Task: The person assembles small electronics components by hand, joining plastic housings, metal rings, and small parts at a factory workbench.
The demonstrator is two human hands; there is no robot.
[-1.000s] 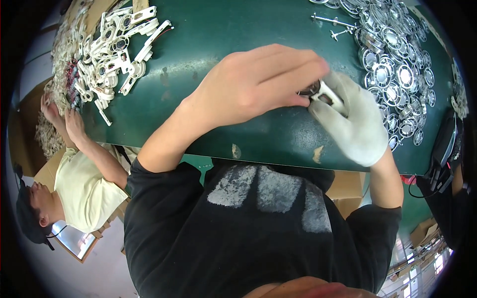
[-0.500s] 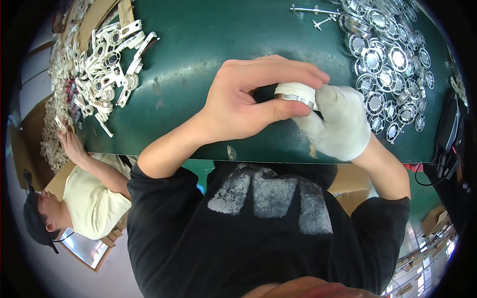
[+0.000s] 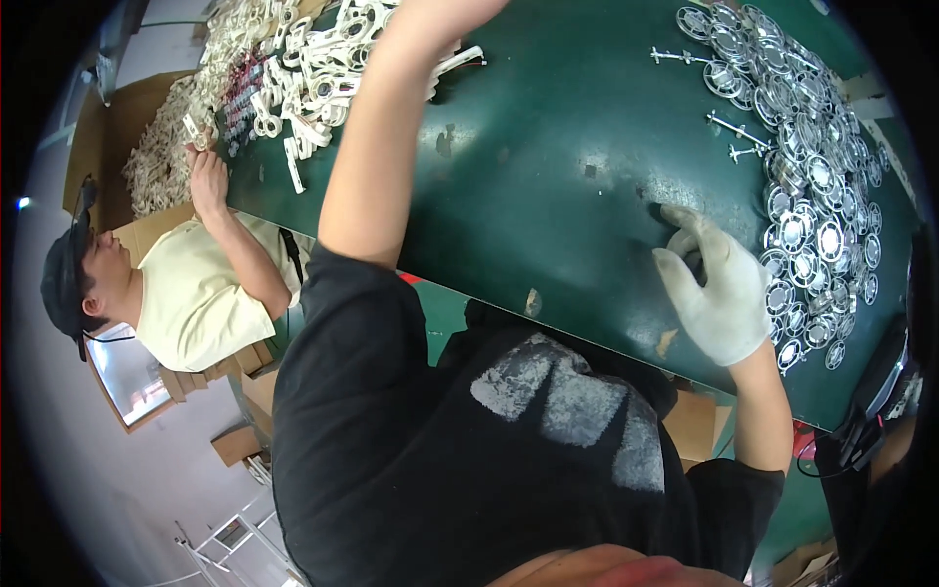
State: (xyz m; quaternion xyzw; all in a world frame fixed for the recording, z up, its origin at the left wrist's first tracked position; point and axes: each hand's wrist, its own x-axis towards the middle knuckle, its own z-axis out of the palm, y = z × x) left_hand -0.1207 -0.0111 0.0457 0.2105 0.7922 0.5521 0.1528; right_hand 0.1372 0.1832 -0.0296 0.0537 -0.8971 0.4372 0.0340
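My left arm reaches across to the table's far side, and my left hand (image 3: 460,12) is cut off by the top edge of the view, so its fingers and anything in them are hidden. Beside that forearm lies a heap of white plastic parts with round rings and long arms (image 3: 337,83). Above the green table, my right hand (image 3: 719,289) wears a pale glove. Its thumb and curled fingers are apart, with nothing visible between them. Just right of the glove spreads a pile of shiny round chrome rings (image 3: 807,235).
Thin chrome sprue pieces (image 3: 738,132) lie left of the ring pile. At the left, a co-worker in a cream shirt (image 3: 201,289) holds a white part near a larger white heap (image 3: 161,161). Dark equipment with a cable (image 3: 866,421) stands at the right table edge.
My left hand has left the white round piece with its metal band and gone up and far. That piece is out of sight. My gloved right hand has moved nearer and opened; the view has turned.
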